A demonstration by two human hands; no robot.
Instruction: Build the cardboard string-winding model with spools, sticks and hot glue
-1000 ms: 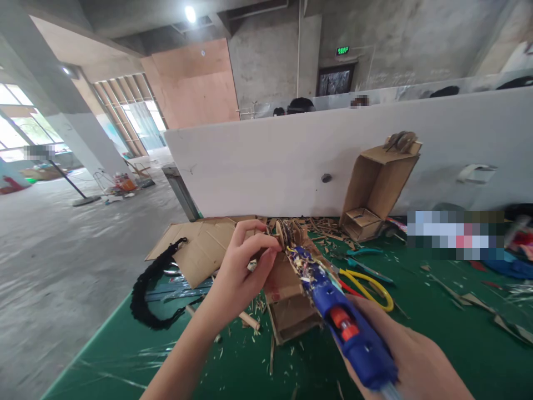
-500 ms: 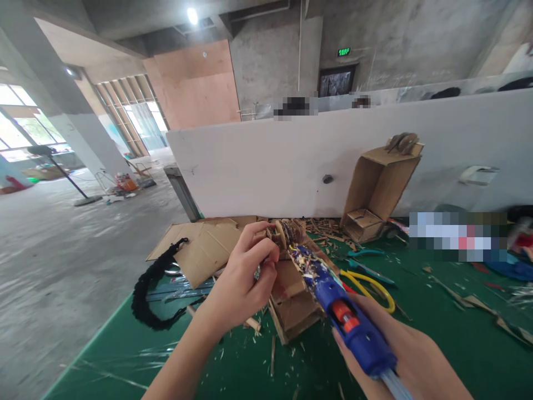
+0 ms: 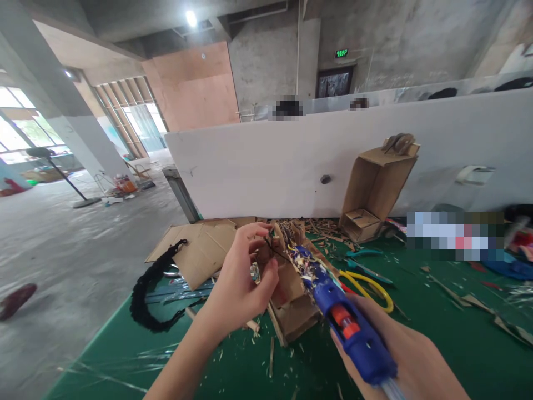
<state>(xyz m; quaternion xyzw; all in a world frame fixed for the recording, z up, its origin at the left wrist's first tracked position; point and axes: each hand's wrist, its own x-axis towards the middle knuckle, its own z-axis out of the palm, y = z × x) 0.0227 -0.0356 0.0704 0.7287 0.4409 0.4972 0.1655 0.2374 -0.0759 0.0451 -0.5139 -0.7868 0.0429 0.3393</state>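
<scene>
My right hand (image 3: pixel 400 350) grips a blue hot glue gun (image 3: pixel 353 328) with red parts inside and a clear glue stick at its rear. Dried glue and cardboard bits crust its front, and the nozzle points at a round cardboard wheel (image 3: pixel 281 236). That wheel sits at the top of a cardboard piece (image 3: pixel 295 319) lying on the green table. Just left of the wheel is my left hand (image 3: pixel 245 272), its fingers spread and curved. A thin dark strand (image 3: pixel 275 251) runs between its fingers and the nozzle; whether the fingers touch it I cannot tell.
Behind the work stands a tall cardboard box (image 3: pixel 378 189) against a white panel (image 3: pixel 250 172). Pliers with yellow handles (image 3: pixel 375 289) lie right of the glue gun. A black braided cord (image 3: pixel 144 300) and flat cardboard (image 3: pixel 208 250) are on the left, with scraps scattered around.
My left hand's fingers have spread and come away from the wheel they were pinching. The dark strand now shows between hand and nozzle. The glue gun has barely moved.
</scene>
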